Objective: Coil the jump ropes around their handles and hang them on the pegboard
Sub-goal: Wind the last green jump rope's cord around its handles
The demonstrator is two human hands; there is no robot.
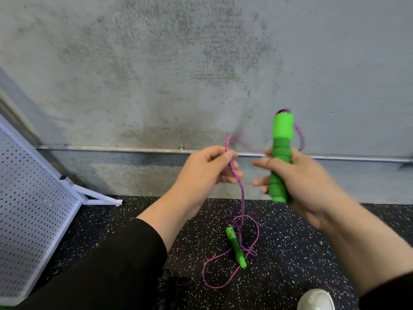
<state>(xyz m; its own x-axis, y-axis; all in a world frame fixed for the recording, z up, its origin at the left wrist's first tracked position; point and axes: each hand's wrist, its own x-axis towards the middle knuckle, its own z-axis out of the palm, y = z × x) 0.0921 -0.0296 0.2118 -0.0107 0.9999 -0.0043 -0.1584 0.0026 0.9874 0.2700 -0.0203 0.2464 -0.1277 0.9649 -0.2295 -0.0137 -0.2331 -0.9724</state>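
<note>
My right hand (297, 177) grips a green foam jump-rope handle (281, 151) upright in front of the concrete wall. A pink-purple rope (241, 193) leaves the handle's top, blurs across to my left hand (207, 171), and is pinched there between thumb and fingers. From my left hand the rope drops to the floor and lies in loose loops around the second green handle (235, 247). A white pegboard (33, 215) leans at the far left, its base on the floor.
Black speckled rubber flooring (290, 253) runs below. A metal pipe (111, 149) crosses the grey wall low down. A dark object, perhaps another rope (165, 285), lies near my left sleeve. A white shoe (316, 298) shows at bottom right.
</note>
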